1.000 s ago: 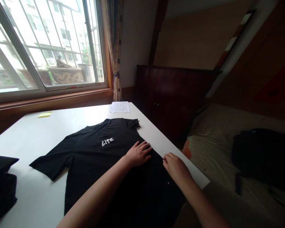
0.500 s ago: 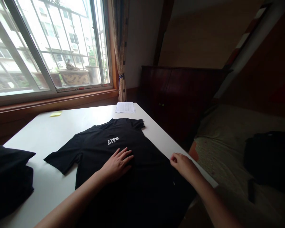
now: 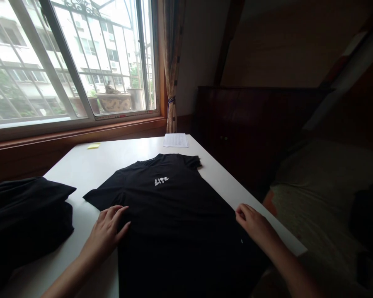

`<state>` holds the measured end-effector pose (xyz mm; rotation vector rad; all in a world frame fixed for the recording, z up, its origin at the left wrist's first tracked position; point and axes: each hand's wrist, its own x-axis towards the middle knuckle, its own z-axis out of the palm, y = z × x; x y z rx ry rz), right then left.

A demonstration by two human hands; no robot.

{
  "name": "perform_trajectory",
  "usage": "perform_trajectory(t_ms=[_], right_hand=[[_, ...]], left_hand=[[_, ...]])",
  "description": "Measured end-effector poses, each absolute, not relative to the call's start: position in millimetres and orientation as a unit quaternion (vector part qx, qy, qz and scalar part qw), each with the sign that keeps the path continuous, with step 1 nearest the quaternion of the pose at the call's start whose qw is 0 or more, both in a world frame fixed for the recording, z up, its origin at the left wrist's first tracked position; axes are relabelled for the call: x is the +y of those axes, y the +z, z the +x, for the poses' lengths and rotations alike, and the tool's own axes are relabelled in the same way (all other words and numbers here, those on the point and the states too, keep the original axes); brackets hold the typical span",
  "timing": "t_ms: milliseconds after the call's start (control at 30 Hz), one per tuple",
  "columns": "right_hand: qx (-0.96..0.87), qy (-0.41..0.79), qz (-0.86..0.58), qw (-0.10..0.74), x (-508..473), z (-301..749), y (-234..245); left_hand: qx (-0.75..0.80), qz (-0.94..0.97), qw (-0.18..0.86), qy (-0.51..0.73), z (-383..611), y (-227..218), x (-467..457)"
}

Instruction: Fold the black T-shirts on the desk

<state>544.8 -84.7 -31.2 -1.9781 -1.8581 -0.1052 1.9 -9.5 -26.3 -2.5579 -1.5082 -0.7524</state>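
A black T-shirt point(image 3: 174, 211) with white lettering on its chest lies spread on the white table point(image 3: 118, 149), collar toward the far side. My left hand point(image 3: 109, 225) is at the shirt's left edge just below the sleeve, fingers stretched out and slightly apart, holding nothing. At the right edge of the shirt, my right hand point(image 3: 248, 217) is closed, its fingertips pinching the cloth there. The shirt's lower part runs out of the bottom of the view.
Dark folded cloth point(image 3: 27, 215) lies at the table's left. Papers point(image 3: 175, 140) and a yellow sticky pad point(image 3: 93, 145) rest along the far edge. Beyond are a window point(image 3: 112, 62), a tied curtain point(image 3: 172, 82) and a dark cabinet point(image 3: 251, 124). A covered bed point(image 3: 317, 198) stands right.
My left hand has moved from the middle of the shirt to its left edge. The right hand stays at the right edge. The view has turned a little left.
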Motion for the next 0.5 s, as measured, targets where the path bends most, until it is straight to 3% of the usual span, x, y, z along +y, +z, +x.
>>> perform_trajectory(t_ms=[267, 500], right_hand=[[-0.668, 0.004, -0.719, 0.193, -91, 532, -27], [-0.674, 0.106, -0.715, 0.154, -99, 488, 2]], left_hand=[[-0.495, -0.821, -0.095, -0.266, 7, -20, 20], [-0.514, -0.82, -0.06, -0.245, -34, -10, 58]])
